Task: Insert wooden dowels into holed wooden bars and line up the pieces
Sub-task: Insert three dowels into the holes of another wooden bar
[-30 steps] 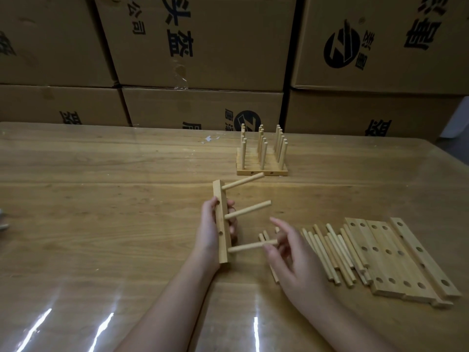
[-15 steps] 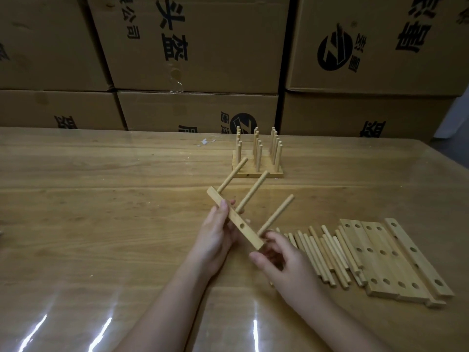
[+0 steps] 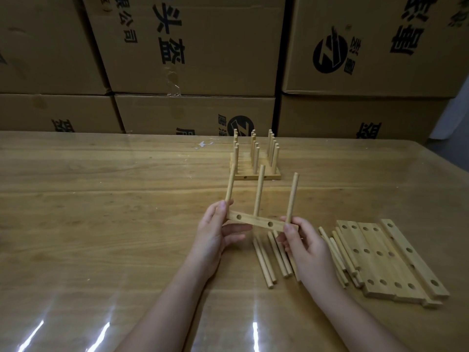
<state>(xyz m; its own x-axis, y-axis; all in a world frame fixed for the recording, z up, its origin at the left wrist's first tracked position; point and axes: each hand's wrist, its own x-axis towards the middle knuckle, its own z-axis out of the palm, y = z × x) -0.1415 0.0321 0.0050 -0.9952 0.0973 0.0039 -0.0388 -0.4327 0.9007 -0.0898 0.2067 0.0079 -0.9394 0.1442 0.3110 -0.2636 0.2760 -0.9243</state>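
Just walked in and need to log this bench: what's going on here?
A person holds a holed bar above the table, left hand pinching one end, right hand the other. Three dowels stand up from it. Finished pieces stand lined up behind; loose dowels and bare bars lie to the right.

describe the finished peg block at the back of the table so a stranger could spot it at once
Find the stacked cardboard boxes behind the wooden table, then look just before them, mid-table. There sits a block of bars lying side by side, rows of dowels standing upright. The three-dowel bar held nearer is one strip, and the bare bars at right have empty holes.
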